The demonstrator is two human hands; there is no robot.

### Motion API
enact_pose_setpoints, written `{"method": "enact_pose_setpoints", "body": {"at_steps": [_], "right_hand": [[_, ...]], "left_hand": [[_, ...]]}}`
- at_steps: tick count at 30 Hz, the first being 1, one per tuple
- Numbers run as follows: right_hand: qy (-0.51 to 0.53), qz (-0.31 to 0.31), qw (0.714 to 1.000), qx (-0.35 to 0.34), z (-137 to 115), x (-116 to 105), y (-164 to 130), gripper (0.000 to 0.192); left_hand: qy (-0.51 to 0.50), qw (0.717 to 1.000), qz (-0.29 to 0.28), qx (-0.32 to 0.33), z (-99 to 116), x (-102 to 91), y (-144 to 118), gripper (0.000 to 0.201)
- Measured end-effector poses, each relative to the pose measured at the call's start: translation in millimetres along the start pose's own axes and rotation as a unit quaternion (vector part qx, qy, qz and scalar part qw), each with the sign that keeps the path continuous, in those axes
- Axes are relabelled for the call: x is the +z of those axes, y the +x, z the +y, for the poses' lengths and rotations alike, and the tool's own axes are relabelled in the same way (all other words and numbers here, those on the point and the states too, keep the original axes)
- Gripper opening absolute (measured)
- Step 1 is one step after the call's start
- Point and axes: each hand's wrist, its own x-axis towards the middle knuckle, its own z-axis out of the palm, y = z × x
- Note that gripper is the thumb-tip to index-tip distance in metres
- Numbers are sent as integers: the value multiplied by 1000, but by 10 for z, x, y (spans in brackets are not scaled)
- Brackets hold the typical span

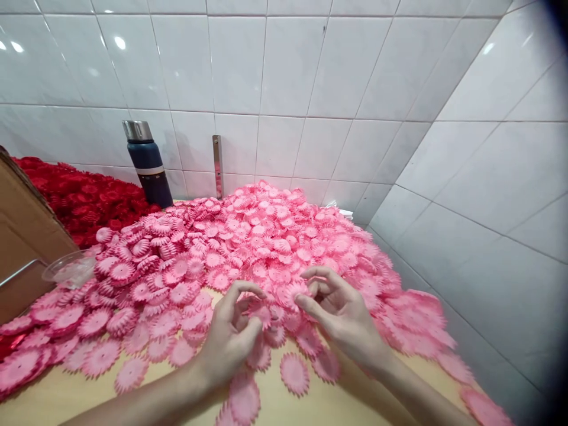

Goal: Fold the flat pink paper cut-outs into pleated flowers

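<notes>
Pink petal disc (pixel 261 312), round and frilled, no long axis to speak of, pinched between thumb and fingertips of left hand (pixel 231 337) at the near edge of the heap. Just right of it, right hand (pixel 341 313), fingers curled, thumb and forefinger closing on another pink disc (pixel 296 291); both hands almost touching. Beyond and all around, pile of pink discs (pixel 266 236) on wooden tabletop (pixel 284 408). Farther left, red discs (pixel 84 195), dark flask (pixel 148 163), clear plastic cup (pixel 71 269), cardboard box (pixel 22 236). White tiled wall (pixel 288 65) behind.
</notes>
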Motion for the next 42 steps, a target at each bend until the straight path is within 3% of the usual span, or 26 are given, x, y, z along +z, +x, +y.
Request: {"method": "enact_pose_setpoints", "body": {"at_steps": [2, 8, 13, 19, 21, 24, 26, 28, 31, 33, 36, 39, 42], "right_hand": [[1, -31, 999, -9, 38, 28, -19, 26], [0, -59, 998, -19, 51, 153, -88, 16], [12, -79, 997, -6, 93, 178, -123, 19], [34, -57, 997, 34, 87, 180, -107, 29], [56, -25, 998, 32, 67, 139, -75, 32], [53, 91, 994, 24, 49, 11, 1, 32], [23, 169, 985, 16, 45, -83, 54, 30], [-30, 198, 980, -6, 39, -145, 88, 26], [-121, 162, 978, -60, 24, -143, 79, 20], [-137, 86, 984, -72, 20, -92, 37, 24], [-70, -41, 996, -26, 34, 1, -33, 42], [-30, -36, 999, 10, 60, 48, -62, 36], [-63, -20, 998, 1, 71, 47, -59, 28]], "left_hand": [[17, 999, -3, -35, 16, -7, 8, 17], [171, 984, -36, 35, 115, -40, 58, 14], [199, 976, -57, 67, 119, -4, 75, 18], [213, 970, -88, 82, 127, 16, 48, 19], [226, 968, -68, 87, 124, 8, 36, 18], [201, 976, -6, 81, 109, -12, 29, 19], [164, 984, 21, 62, 101, -22, 34, 19], [140, 989, 21, 42, 101, -23, 43, 19], [142, 989, 2, 36, 118, -14, 57, 19], [152, 987, -9, 41, 129, -10, 62, 18], [180, 981, -36, 61, 131, -16, 64, 17], [185, 980, -41, 59, 119, -27, 61, 16], [182, 982, -29, 43, 114, -31, 58, 18]]}}
